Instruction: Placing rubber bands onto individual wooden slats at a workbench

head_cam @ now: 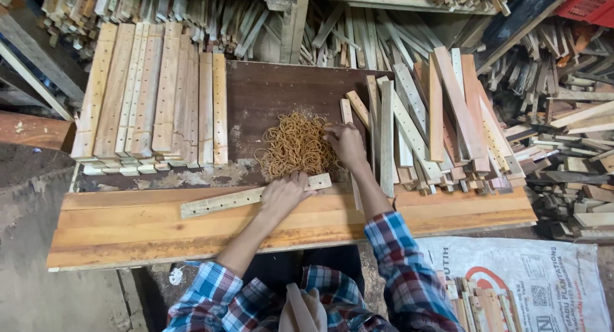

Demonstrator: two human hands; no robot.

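A wood shop, with sticks and offcuts piled all around. A dark desk in the middle, with pale planks along its near edge. A heap of tan rubber bands near the middle of the desk. Left hand flat on a long strip with holes, pressing it down on the planks at the near edge, fingers spread, not gripping. Right hand at the right side of the heap, fingers curled into the bands, pinching some. Neat stack of drilled slats at the left edge. Loose slats heaped at the right edge. White sack on the floor below.
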